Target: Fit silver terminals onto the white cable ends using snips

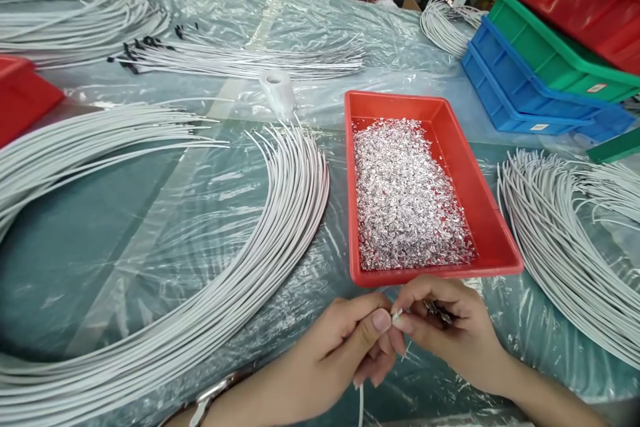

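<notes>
Thin white wire (397, 315) — fingertip-pinched

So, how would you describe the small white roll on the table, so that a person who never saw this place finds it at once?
Start at the red tray full of shiny silver bits in the middle of the plastic-covered table. Look just past its far left corner: the white roll stands there upright on its own. Everything else white around it is long thin cable; this alone is a short, stubby cylinder with a hole on top.
</notes>
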Demonstrator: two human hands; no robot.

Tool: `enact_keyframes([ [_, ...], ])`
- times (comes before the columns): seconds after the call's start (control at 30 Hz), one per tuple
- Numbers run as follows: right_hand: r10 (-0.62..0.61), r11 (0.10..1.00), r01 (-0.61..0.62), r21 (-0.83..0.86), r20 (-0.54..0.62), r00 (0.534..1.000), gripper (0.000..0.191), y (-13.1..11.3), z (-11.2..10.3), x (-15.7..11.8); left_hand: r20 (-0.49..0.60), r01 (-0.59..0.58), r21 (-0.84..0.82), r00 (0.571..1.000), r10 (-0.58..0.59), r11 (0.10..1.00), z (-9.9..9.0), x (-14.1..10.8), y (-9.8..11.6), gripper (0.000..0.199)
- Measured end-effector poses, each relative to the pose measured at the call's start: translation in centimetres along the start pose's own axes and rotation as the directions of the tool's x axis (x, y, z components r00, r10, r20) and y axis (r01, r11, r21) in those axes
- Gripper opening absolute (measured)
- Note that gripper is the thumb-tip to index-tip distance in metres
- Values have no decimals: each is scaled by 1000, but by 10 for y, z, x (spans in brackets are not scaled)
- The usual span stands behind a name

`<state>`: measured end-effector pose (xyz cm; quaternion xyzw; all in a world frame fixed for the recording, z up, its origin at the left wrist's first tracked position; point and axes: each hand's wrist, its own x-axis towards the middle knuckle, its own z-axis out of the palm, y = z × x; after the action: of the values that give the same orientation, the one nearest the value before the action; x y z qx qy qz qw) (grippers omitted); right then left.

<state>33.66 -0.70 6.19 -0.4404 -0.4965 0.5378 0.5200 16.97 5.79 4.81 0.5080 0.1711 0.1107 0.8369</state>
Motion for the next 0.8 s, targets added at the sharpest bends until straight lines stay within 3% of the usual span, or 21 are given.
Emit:
enact_keyframes([
  [0.17, 22, 999, -22, -28, -19, 1000, 11, 2, -2, -1, -58, -9, 3, 998, 9, 1000, 1, -1, -3, 34],
  [0.4, -93, 989, 88, -121, -38, 995, 34, -4, -2, -2, -260, -144, 319, 937, 232, 937, 3, -1, 1, 23],
  [0.5, -120, 980, 110, -165, -49, 992, 34, -5, -1, 0, -232, -231, 554, 879, 415, 800, 2, -4, -1, 14],
  [0.6, -132, 968, 113, -222, -74, 989, 30, -6, -1, -1, -81, -299, 784, 820, 567, 544, 0, -11, -5, 23],
  [0.67, -139, 963, 114, -245, -85, 987, 29, -6, -2, -2, 7, -316, 850, 807, 590, 422, -2, -14, -6, 33],
  [0.8, -130, 955, 98, -281, -96, 987, 29, -7, -6, -4, 65, -311, 893, 805, 590, 326, -2, -17, -6, 30],
])
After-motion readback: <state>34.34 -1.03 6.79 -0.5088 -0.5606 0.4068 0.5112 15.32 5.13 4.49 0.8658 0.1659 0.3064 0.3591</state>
